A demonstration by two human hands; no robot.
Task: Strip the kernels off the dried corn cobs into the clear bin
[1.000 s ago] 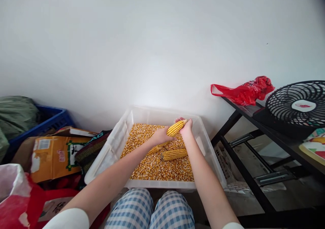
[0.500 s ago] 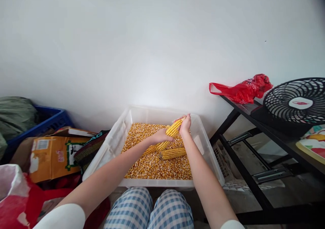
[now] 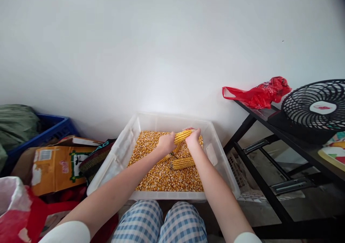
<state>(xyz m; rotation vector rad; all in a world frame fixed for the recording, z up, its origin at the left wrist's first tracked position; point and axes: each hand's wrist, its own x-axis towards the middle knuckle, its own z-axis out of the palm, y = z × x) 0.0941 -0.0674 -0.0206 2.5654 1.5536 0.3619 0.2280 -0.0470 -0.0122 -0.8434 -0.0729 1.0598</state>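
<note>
Left of the clear plastic bin [image 3: 215, 156] sit a blue crate [image 3: 58, 126] with a green bundle in it and an orange cardboard box [image 3: 55, 164]. Over the bin's loose kernels [image 3: 167, 174], the left hand [image 3: 166, 143] and right hand [image 3: 193, 138] are each closed around one end of a corn cob [image 3: 182, 136]; two more cobs [image 3: 184, 162] lie beneath. A hard twist could flick kernels over the bin's rim. Right of the bin, a desk [image 3: 291, 138] carries a red bag [image 3: 258, 92] and black fan [image 3: 315, 108].
</note>
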